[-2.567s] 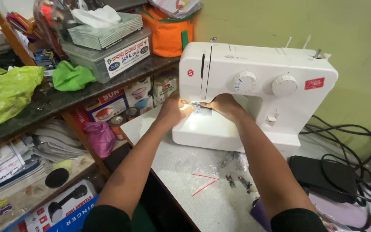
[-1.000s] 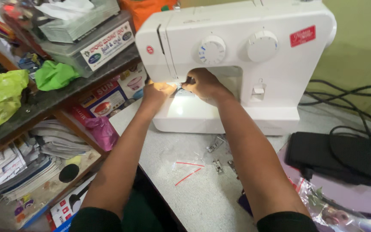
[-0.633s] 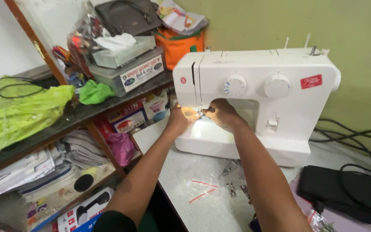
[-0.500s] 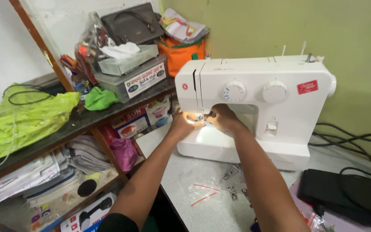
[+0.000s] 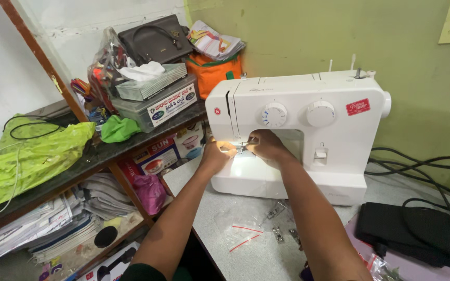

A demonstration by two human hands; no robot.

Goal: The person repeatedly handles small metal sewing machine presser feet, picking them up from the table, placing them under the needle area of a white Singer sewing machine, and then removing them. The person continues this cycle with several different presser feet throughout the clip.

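Observation:
A white sewing machine (image 5: 308, 119) with two dials stands on a grey table (image 5: 251, 260). Both my hands reach under its head, at the lit needle area (image 5: 241, 150). My left hand (image 5: 216, 155) comes in from the left, fingers pinched near the needle. My right hand (image 5: 265, 145) comes from the right, its fingers curled at the same small metal part. What the fingertips hold is too small to make out.
Small clear bags with red strips (image 5: 240, 237) and metal presser feet (image 5: 277, 233) lie on the table. A black foot pedal (image 5: 407, 234) and cables (image 5: 423, 166) sit right. A cluttered shelf (image 5: 79, 166) with boxes, a green bag (image 5: 27, 156) and papers stands left.
The view has pulled back and tilted up, so more of the shelf and wall shows. Both hands have stayed at the needle area throughout.

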